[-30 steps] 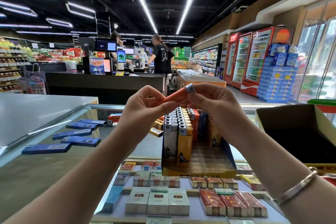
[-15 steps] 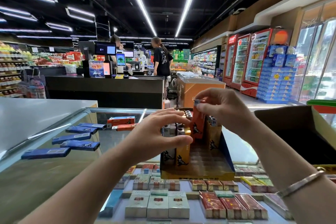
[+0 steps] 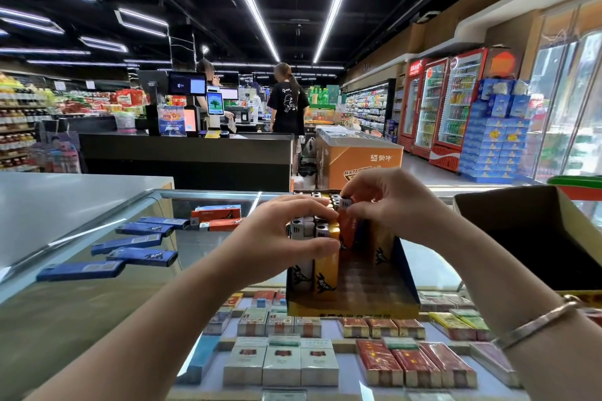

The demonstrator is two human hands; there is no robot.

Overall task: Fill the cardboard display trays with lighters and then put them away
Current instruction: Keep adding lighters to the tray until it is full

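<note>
Cardboard display tray, centre of frame, upright on the glass surface, its front rows unfilled. Upright lighters fill its rear left; an orange lighter stands half-inserted. Blue lighters lie flat at left, orange ones behind them.

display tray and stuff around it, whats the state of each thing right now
display tray: upright on the glass counter, partly filled, front rows bare
orange lighter: upright, going into the tray, pinched by the right hand
left hand: fingers spread, steadying the standing lighters
blue lighters: lying flat, loose on the counter
cardboard box: open
</note>
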